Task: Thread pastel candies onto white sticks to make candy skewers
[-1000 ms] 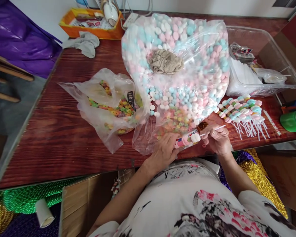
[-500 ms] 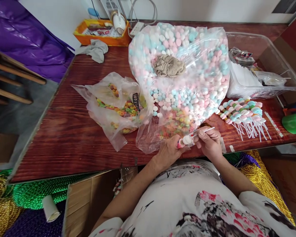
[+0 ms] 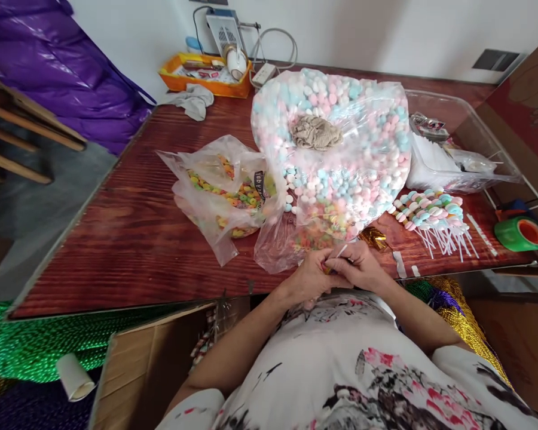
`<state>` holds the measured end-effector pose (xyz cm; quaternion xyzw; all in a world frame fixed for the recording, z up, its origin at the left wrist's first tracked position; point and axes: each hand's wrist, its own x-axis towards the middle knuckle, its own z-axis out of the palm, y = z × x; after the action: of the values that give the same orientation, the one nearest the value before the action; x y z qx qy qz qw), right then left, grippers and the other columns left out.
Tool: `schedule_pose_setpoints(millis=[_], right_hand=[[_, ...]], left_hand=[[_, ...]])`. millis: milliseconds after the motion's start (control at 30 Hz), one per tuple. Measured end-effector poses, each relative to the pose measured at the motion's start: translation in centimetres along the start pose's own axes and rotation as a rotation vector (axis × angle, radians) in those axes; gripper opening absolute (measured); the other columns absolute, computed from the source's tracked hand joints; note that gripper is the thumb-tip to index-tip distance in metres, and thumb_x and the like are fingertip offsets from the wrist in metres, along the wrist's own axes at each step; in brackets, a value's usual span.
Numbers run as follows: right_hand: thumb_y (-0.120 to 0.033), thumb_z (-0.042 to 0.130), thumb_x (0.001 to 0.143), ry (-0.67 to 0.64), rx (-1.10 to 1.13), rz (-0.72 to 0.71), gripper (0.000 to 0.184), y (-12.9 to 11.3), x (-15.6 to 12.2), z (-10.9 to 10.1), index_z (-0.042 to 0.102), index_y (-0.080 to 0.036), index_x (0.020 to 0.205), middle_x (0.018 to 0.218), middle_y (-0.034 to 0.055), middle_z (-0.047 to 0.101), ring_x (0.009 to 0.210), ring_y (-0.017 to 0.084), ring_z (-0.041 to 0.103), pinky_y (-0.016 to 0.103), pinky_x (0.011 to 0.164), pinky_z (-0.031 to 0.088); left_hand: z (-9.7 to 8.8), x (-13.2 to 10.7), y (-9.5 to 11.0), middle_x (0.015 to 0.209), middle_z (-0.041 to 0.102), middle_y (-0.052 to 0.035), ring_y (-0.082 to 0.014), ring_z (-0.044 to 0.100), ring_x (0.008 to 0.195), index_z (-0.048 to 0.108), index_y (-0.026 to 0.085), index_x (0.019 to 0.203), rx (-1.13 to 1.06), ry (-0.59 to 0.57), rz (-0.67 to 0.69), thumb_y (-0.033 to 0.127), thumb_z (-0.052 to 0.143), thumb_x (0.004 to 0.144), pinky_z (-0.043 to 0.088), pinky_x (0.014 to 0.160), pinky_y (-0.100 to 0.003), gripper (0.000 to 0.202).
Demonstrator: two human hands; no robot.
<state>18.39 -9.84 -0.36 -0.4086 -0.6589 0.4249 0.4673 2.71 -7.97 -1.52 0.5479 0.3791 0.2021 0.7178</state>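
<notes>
My left hand (image 3: 308,278) and my right hand (image 3: 361,267) meet at the table's near edge, fingers closed around a candy skewer. Its white stick (image 3: 341,251) pokes up between them; the candies on it are mostly hidden by my fingers. Just beyond lies a big clear bag of pink, blue and white candies (image 3: 336,143) with a beige cloth (image 3: 316,132) on top. A smaller bag of colourful ring candies (image 3: 226,191) sits to the left. A pile of finished skewers (image 3: 433,209) lies to the right.
A clear plastic tray (image 3: 475,149) with packets stands at the back right, a green tape roll (image 3: 522,233) at the right edge. An orange tray (image 3: 206,74) and grey cloth (image 3: 190,100) are at the back. A cardboard box (image 3: 161,358) and green beads (image 3: 40,340) lie below the table.
My hands have drawn together at the table edge, covering the skewer's candies that showed before. The view has tilted up and shifted left.
</notes>
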Motion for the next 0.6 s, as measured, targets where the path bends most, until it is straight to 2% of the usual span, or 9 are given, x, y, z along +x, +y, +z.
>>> schedule_pose_setpoints(millis=[100, 200, 233, 300, 367, 467, 600], right_hand=[[-0.032, 0.068, 0.085, 0.014, 0.013, 0.03, 0.024, 0.2, -0.1, 1.0, 0.069, -0.019, 0.066, 0.061, -0.0011, 0.066, 0.055, 0.01, 0.057, 0.022, 0.056, 0.045], [-0.037, 0.071, 0.084, -0.011, 0.161, 0.121, 0.025, -0.6, 0.0, 0.5, 0.071, -0.018, 0.067, 0.06, -0.0009, 0.064, 0.053, 0.01, 0.056, 0.022, 0.054, 0.045], [-0.038, 0.071, 0.084, -0.03, 0.202, 0.141, 0.025, -1.1, 0.0, 0.1, 0.071, -0.018, 0.068, 0.06, -0.0006, 0.064, 0.053, 0.01, 0.055, 0.023, 0.054, 0.045], [-0.039, 0.072, 0.083, -0.067, 0.242, 0.151, 0.025, -2.4, 0.3, -0.5, 0.072, -0.018, 0.07, 0.062, -0.0001, 0.064, 0.055, 0.011, 0.055, 0.024, 0.055, 0.046], [-0.04, 0.075, 0.08, -0.044, 0.248, 0.135, 0.021, -3.5, 0.7, -0.9, 0.072, -0.019, 0.075, 0.064, -0.0007, 0.063, 0.056, 0.011, 0.054, 0.024, 0.056, 0.046], [-0.04, 0.074, 0.081, 0.079, 0.233, 0.085, 0.022, -4.3, 1.1, -0.7, 0.07, -0.02, 0.075, 0.063, -0.0025, 0.058, 0.052, 0.009, 0.046, 0.023, 0.051, 0.039], [-0.04, 0.064, 0.09, 0.063, 0.091, -0.051, 0.031, -3.8, 1.0, 0.0, 0.065, -0.02, 0.067, 0.063, -0.001, 0.058, 0.056, 0.011, 0.049, 0.025, 0.056, 0.041]], left_hand=[[-0.6, -0.8, 0.0, 0.053, 0.053, 0.0087, -0.0063, 0.045, 0.036, 0.065, 0.014, 0.097, -0.026, -0.025, 0.017, 0.032, 0.091, 0.055, 0.035, 0.035, -0.018, 0.052], [-1.9, -2.1, 0.3, 0.054, 0.055, 0.0085, -0.006, 0.044, 0.034, 0.062, 0.017, 0.113, -0.177, -0.165, 0.025, 0.038, 0.089, 0.061, 0.034, 0.036, -0.018, 0.062], [-2.4, -2.4, 0.4, 0.057, 0.057, 0.0064, -0.0068, 0.047, 0.037, 0.062, 0.017, 0.114, -0.226, -0.209, 0.037, 0.042, 0.086, 0.067, 0.037, 0.039, -0.019, 0.058], [-3.0, -3.0, 0.6, 0.063, 0.062, 0.0003, -0.0091, 0.055, 0.047, 0.067, 0.014, 0.104, -0.278, -0.241, 0.072, 0.05, 0.077, 0.076, 0.043, 0.047, -0.021, 0.046], [-3.1, -3.1, 0.7, 0.064, 0.064, -0.0033, -0.0106, 0.058, 0.052, 0.07, 0.012, 0.09, -0.29, -0.203, 0.091, 0.053, 0.074, 0.079, 0.045, 0.05, -0.022, 0.042], [-2.2, -2.9, 0.6, 0.062, 0.066, -0.0027, -0.0102, 0.057, 0.047, 0.07, 0.013, 0.08, -0.353, -0.061, 0.136, 0.051, 0.08, 0.072, 0.043, 0.046, -0.021, 0.04], [-0.6, -2.7, 0.7, 0.049, 0.056, 0.004, -0.0064, 0.041, 0.032, 0.067, 0.015, 0.078, -0.442, 0.09, 0.239, 0.049, 0.08, 0.071, 0.028, 0.031, -0.019, 0.037]])
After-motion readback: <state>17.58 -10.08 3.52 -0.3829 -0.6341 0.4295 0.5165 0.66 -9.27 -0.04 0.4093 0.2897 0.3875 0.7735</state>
